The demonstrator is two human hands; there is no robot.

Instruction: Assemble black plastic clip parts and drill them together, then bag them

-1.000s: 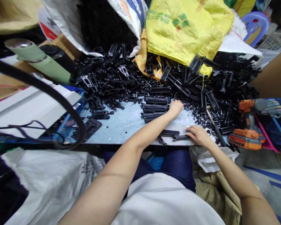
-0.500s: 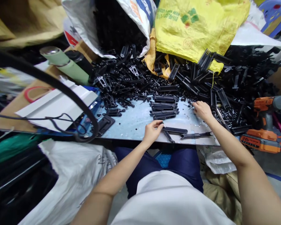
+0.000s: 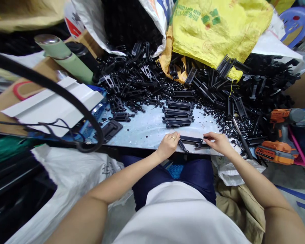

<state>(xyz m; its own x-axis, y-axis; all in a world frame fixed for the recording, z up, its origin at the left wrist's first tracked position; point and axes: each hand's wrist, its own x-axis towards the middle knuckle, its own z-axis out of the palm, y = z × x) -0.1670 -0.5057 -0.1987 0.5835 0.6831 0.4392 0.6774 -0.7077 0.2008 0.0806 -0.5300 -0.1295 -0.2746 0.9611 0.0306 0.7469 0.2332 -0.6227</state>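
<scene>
My left hand (image 3: 169,145) is closed on the left end of a long black plastic bar (image 3: 191,139) near the table's front edge. At the bar's other end, my right hand (image 3: 217,142) has thumb and fingertips pinched together; what they pinch is too small to make out. A shorter black arm (image 3: 183,147) slants down from beside my left fingers. Another black bar (image 3: 200,145) lies partly under my right fingers. Behind the hands rests a row of several black bar assemblies (image 3: 179,113), laid one behind another.
Loose black parts (image 3: 132,84) are heaped across the back. Small pins and screws (image 3: 227,123) scatter at right, beside a metal-tipped tool (image 3: 240,134) and an orange cordless drill (image 3: 278,139). A yellow sack (image 3: 223,30) overhangs the heap. A black cable (image 3: 65,93) arches at left.
My right hand has come left and toward me from the scattered small parts to the bar's right end. My left hand stays at the bar's left end. The view has shifted slightly.
</scene>
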